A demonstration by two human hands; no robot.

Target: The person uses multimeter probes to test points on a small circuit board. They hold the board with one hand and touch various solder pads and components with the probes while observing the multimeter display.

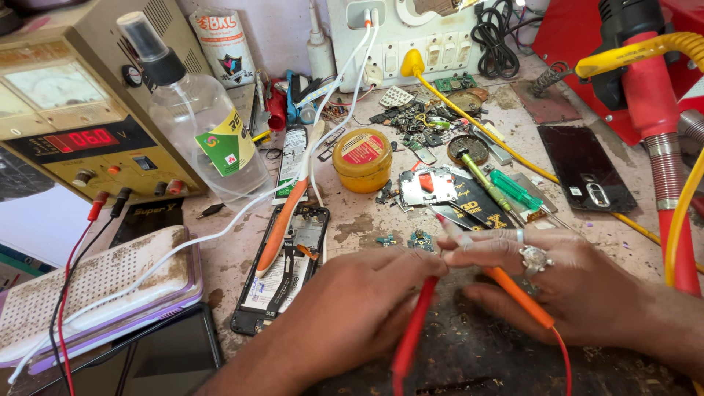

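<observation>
Item: pair of test probes, in use at the near centre of a cluttered repair bench [381,220].

- Left hand [352,308]: fingers pinched around a red probe [411,337], its shaft running down toward the near edge, tip pointing far toward the meeting of both hands.
- Right hand [565,286], ring on one finger: closed around an orange probe [517,297], a thin red lead trailing from its near end. The two probe tips meet, or nearly so; the contact point is hidden behind the fingertips.
- Handling, by judgement: both probes look light, stiff and plastic-bodied, best held pen-style along the barrel, well back from the metal tip. The leads are soft and could snag.

Surroundings:
- Opened phone [282,268], back removed, just left of the left hand, with an orange-handled brush [286,213] lying across it.
- Round yellow tin [362,159] beyond it.
- Clear spray bottle [198,117] and bench power supply [81,125], far left.
- Green-handled screwdriver [513,189] and loose circuit parts, far centre.
- Dark phone back cover [587,169], far right.
- Red hot-air tool with yellow hose [653,95], right edge.
</observation>
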